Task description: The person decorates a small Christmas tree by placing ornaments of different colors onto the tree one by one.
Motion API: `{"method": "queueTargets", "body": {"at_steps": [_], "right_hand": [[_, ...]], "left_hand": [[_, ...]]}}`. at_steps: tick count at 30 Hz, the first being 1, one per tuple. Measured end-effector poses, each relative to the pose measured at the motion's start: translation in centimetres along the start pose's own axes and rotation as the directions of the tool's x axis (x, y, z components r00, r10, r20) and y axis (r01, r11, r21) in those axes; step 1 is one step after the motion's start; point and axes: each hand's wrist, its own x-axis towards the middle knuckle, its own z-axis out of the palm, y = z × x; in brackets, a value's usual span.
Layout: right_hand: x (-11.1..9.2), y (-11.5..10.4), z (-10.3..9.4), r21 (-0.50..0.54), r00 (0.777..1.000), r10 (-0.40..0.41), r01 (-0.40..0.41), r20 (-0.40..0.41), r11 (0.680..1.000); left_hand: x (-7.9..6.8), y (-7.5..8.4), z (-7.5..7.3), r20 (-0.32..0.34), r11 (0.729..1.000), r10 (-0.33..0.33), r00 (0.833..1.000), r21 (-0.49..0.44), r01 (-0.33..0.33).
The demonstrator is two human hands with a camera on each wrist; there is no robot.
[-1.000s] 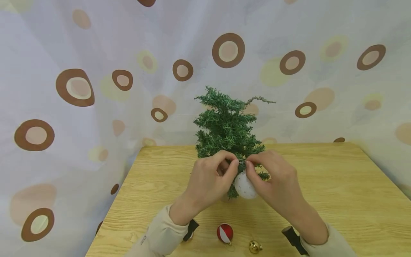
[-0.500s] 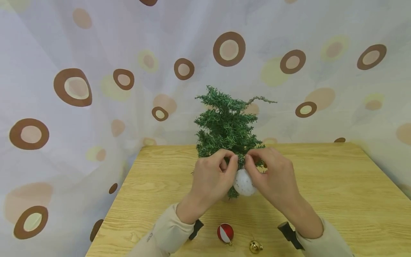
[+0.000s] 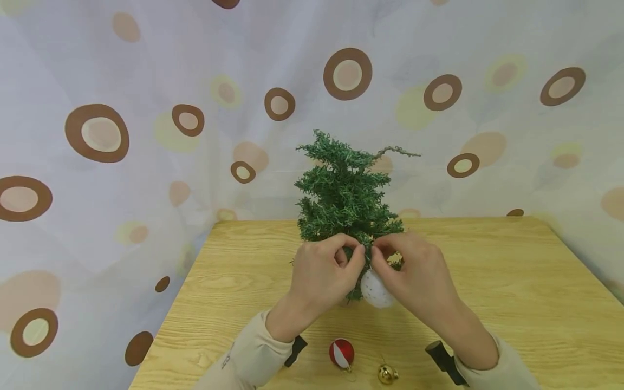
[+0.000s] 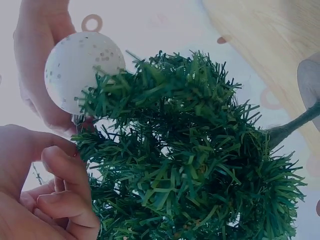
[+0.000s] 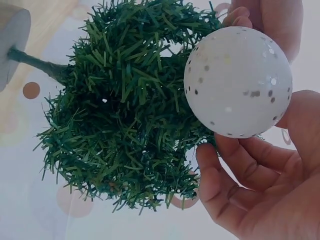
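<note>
A white Christmas ball [image 3: 377, 288] with small shiny flecks hangs at the front of a small green artificial Christmas tree [image 3: 343, 184]. Just above the ball, my left hand [image 3: 325, 269] and right hand [image 3: 416, 269] face each other, each with thumb and forefinger pinched at its hanging string. The fingertips mostly hide the thin string. In the left wrist view, the ball's metal cap [image 4: 78, 119] lies close to a branch tip, with the left fingers right beside it. The right wrist view shows the right fingers [image 5: 227, 187] below the ball, partly covered by it.
A red-and-white ball [image 3: 342, 353] and a gold jingle bell [image 3: 387, 374] lie on the wooden table [image 3: 517, 281] in front of the tree. A patterned curtain [image 3: 273, 49] hangs behind. Each wrist wears a dark camera mount, including the right mount [image 3: 444, 360].
Both hands first rise slightly, then dip again with the white ball, which now hangs a little lower and further right. The tree and the loose ornaments stay put.
</note>
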Motion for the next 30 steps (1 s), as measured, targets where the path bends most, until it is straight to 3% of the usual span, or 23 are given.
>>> {"method": "queueTargets", "body": {"at_steps": [8,12,14,17,19,22,25,30], "right_hand": [[-0.5,0.5,0.3,-0.002,1.000,-0.028,0.028,0.009,1.000],[-0.6,0.6,0.5,0.011,0.999,-0.038,0.038,0.006,0.999],[-0.6,0.7,0.5,0.014,0.999,-0.048,0.048,0.002,0.999],[-0.5,0.7,0.6,0.009,0.998,-0.060,0.060,-0.002,0.998],[-0.3,0.7,0.6,0.004,0.998,-0.060,0.061,-0.005,0.998],[-0.3,0.7,0.5,-0.002,0.998,-0.055,0.055,-0.005,0.998],[-0.3,0.6,0.5,0.001,0.999,-0.047,0.047,0.005,0.999],[-0.6,0.5,0.5,-0.002,0.999,-0.032,0.032,0.008,0.999]], "left_hand": [[-0.4,-0.2,-0.1,0.001,1.000,0.013,1.000,-0.005,-0.013],[-0.4,-0.4,-0.7,-0.069,0.997,0.072,0.995,0.034,-0.070],[-0.4,-0.7,-1.2,-0.149,0.990,0.125,0.981,0.081,-0.114],[-0.1,-1.3,-2.2,-0.286,0.970,0.190,0.939,0.203,-0.134],[0.0,-1.8,-2.6,-0.363,0.959,0.189,0.913,0.267,-0.092],[0.0,-2.5,-2.8,-0.426,0.953,0.129,0.896,0.302,0.006],[-0.2,-3.0,-2.7,-0.418,0.965,0.052,0.907,0.255,0.062],[-0.5,-3.5,-2.6,-0.327,0.986,-0.006,0.945,0.157,0.061]]}}
